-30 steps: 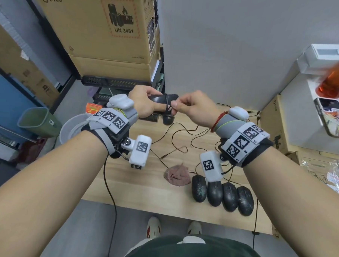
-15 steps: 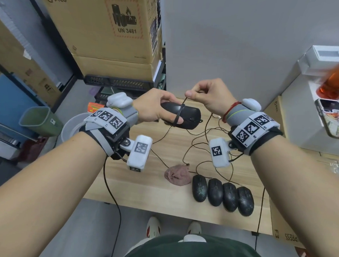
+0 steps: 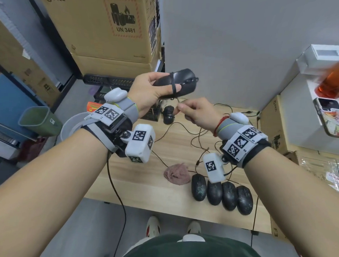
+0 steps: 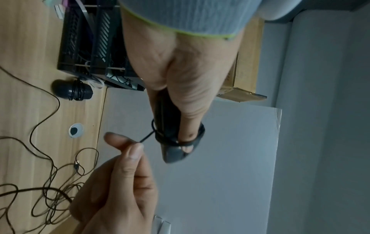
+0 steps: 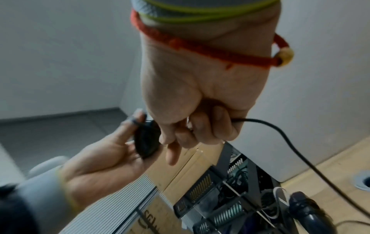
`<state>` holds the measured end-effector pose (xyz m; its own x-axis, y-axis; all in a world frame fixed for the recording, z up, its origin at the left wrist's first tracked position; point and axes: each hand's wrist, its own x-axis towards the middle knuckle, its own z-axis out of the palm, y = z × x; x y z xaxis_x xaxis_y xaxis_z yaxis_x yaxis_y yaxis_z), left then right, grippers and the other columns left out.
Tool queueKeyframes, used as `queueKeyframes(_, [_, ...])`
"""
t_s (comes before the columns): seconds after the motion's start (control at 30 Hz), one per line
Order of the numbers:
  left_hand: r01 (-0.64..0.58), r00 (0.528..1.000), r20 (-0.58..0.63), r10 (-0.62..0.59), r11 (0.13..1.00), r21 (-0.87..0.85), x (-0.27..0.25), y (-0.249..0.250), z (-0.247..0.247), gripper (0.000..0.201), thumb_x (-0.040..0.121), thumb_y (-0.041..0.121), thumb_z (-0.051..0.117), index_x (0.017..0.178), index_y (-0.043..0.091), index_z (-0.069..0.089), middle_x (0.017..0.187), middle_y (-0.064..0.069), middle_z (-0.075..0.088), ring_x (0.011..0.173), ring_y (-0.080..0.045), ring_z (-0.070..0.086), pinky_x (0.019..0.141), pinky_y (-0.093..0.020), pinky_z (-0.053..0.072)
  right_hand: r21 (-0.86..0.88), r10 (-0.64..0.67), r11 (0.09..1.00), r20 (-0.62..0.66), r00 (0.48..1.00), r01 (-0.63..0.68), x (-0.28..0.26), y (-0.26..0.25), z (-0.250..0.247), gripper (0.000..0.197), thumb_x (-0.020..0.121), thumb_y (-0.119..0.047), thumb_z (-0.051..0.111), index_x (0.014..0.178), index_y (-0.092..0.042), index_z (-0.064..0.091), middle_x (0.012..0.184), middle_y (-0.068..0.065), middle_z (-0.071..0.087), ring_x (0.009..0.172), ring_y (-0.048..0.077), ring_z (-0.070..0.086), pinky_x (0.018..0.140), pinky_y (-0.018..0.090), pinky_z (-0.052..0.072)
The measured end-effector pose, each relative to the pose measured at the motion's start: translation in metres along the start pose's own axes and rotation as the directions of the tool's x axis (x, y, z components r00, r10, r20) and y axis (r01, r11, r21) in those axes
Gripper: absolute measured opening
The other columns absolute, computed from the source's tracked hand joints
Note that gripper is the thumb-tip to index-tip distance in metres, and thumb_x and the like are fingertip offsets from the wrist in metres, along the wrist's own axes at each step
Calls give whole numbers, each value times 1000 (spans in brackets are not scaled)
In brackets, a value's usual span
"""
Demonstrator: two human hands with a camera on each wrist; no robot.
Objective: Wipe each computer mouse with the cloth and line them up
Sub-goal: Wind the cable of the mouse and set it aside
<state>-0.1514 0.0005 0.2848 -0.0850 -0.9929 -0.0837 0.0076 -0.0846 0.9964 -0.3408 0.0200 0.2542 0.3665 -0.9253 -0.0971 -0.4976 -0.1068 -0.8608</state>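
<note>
I've got the desk [image 3: 135, 177] below me, wood top, w/ cardboard boxes [image 3: 103, 24] stacked behind it. My left hand [image 3: 147, 92] is up in the air, fingers wrapped round a black mouse [image 3: 183, 83]; its cable [image 4: 176, 143] is looped round the body and over my thumb. My right hand [image 3: 196, 112] sits just below, thumb & forefinger pinching that cable near the mouse, other fingers curled in. On the desk near the front edge: four black mice [image 3: 222, 193] side by side in a row, touching. Just left of them the pink cloth [image 3: 177, 175], crumpled. Another mouse [image 3: 168, 114] lies at the back, cord wound round it.
</note>
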Motion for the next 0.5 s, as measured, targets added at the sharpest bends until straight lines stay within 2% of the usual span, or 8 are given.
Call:
queueKeyframes(0.1, [13,985,-170,24,978,210,8,-10,-9,50,63,21,96,106,13,74,99,-1,77,85,-10,72,77,-25,56,-133,-54,989,57,997,61,-2,-18,2,32,102,-31,53,91,-12,76,40,-19,46,42,1,42,48,14,29])
queueKeyframes(0.17, [49,984,-176,35,890,453,10,-17,-18,52,55,36,98,99,24,75,94,7,75,83,-7,70,74,-22,53,-133,-98,986,32,995,102,1,-27,-3,29,99,-31,59,84,-13,75,39,-15,44,40,3,38,47,14,27])
queueKeyframes(0.23, [52,994,-107,13,816,576,9,-20,-23,51,53,38,98,97,27,75,92,10,74,83,-6,68,71,-19,50,-102,-131,987,-30,991,128,6,-30,-11,25,96,-31,64,78,-18,75,50,-13,52,47,2,40,53,18,33])
queueKeyframes(0.3, [26,1000,-4,-30,811,584,7,-19,-25,50,55,35,98,98,25,75,93,8,75,87,-9,71,74,-22,52,-93,-134,988,-84,987,126,12,-29,-21,24,94,-34,66,74,-24,74,65,-4,63,59,5,49,64,26,42])
queueKeyframes(0.37, [-12,994,93,-50,820,572,4,-14,-23,48,59,31,97,99,23,75,94,7,76,84,-5,70,73,-20,52,-76,-132,989,-112,985,124,15,-28,-27,22,93,-36,67,75,-26,73,73,3,69,68,9,55,72,29,46])
queueKeyframes(0.43, [-39,985,160,-63,825,563,0,-8,-17,47,59,30,97,100,23,74,91,8,76,77,1,67,73,-18,49,-46,-129,991,-134,983,124,17,-26,-31,19,91,-35,70,75,-25,73,76,6,70,71,9,56,74,28,47])
queueKeyframes(0.5, [-46,973,218,-81,852,522,-2,-4,-13,47,60,27,97,100,22,73,92,5,77,78,-1,68,79,-26,53,-14,-123,992,-158,980,122,20,-24,-33,19,89,-35,73,73,-24,72,68,-2,66,67,7,53,70,27,44])
